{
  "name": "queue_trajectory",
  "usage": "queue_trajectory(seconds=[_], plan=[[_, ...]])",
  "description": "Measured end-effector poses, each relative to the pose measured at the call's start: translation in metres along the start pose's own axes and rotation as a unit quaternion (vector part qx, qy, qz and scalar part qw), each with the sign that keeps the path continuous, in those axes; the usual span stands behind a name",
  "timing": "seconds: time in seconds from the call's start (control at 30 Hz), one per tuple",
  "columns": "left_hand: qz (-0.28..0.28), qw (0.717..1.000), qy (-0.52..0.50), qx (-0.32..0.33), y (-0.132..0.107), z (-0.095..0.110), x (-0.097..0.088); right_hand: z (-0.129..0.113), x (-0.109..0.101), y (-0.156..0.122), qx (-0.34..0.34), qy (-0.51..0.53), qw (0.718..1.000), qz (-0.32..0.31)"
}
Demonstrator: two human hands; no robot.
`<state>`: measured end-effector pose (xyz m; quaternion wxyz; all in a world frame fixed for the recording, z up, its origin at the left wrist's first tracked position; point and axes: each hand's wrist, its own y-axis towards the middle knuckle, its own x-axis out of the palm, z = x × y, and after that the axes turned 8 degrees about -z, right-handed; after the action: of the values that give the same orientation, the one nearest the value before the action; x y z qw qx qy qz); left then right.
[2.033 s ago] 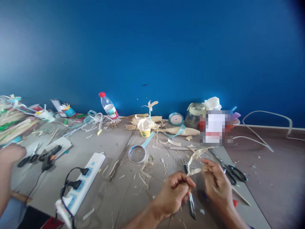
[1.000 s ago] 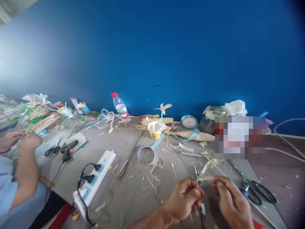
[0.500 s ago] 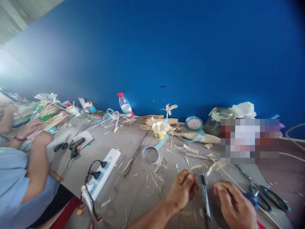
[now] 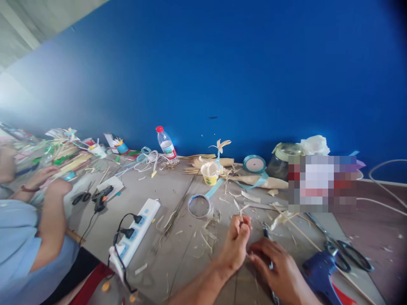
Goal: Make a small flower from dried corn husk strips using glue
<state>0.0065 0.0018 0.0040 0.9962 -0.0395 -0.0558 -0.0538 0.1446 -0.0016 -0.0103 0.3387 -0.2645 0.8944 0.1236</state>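
Observation:
My left hand (image 4: pixel 237 245) is closed, and pale strips of dried husk (image 4: pixel 241 208) stick up above its fingers. Beside it, my right hand (image 4: pixel 275 262) is pinched, its fingertips close to the lower side of the left fist; what they grip is too small to make out. A dark pen (image 4: pixel 266 231) lies partly hidden under the right hand. To the right are a blue glue gun (image 4: pixel 319 271) and black-handled scissors (image 4: pixel 354 256). Ahead lies a roll of tape (image 4: pixel 190 207), and behind it a yellow cup (image 4: pixel 210 180) carries a husk flower (image 4: pixel 221 147).
A white power strip (image 4: pixel 143 226) with plugs lies left, near a black glue gun (image 4: pixel 102 199). A red-capped bottle (image 4: pixel 166 146), a ribbon spool (image 4: pixel 254 164) and a glass jar (image 4: pixel 281 163) stand along the blue wall. Another person's arm (image 4: pixel 52 228) rests at the far left.
My hands have come together, the right moving left across the pen. Pale husk strips now show above my left fist. The view has shifted slightly, and more of the blue glue gun shows.

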Motion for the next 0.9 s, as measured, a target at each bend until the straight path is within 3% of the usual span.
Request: queue_trajectory(seconds=[0.1, 0.2, 0.33, 0.47, 0.63, 0.73, 0.83, 0.87, 0.9], plan=[[-0.031, 0.999, 0.033, 0.013, -0.005, 0.003, 0.001, -0.009, 0.006, 0.002, 0.015, 0.015, 1.000, -0.022], [-0.070, 0.997, 0.036, 0.010, -0.008, 0.003, 0.003, -0.015, 0.009, 0.003, 0.037, 0.100, 0.994, -0.031], [-0.083, 0.996, -0.011, 0.014, -0.009, 0.001, 0.007, -0.016, 0.012, 0.004, 0.081, 0.154, 0.985, -0.003], [-0.044, 0.999, -0.025, 0.003, -0.008, 0.000, 0.012, -0.012, 0.011, 0.005, 0.079, 0.150, 0.985, 0.025], [0.063, 0.990, 0.123, -0.039, -0.005, 0.004, 0.008, -0.009, -0.001, 0.005, 0.084, 0.119, 0.988, 0.047], [0.084, 0.980, 0.179, -0.028, -0.010, 0.018, -0.018, -0.010, -0.005, 0.003, 0.085, 0.106, 0.988, 0.069], [0.139, 0.955, 0.263, -0.023, -0.020, 0.038, -0.069, -0.009, -0.002, 0.002, 0.072, 0.092, 0.991, 0.069], [0.168, 0.936, 0.309, -0.028, -0.024, 0.044, -0.089, -0.008, 0.000, 0.002, 0.070, 0.085, 0.992, 0.065], [0.201, 0.872, 0.443, -0.062, -0.027, 0.048, -0.109, -0.006, 0.002, 0.002, 0.068, 0.079, 0.993, 0.061]])
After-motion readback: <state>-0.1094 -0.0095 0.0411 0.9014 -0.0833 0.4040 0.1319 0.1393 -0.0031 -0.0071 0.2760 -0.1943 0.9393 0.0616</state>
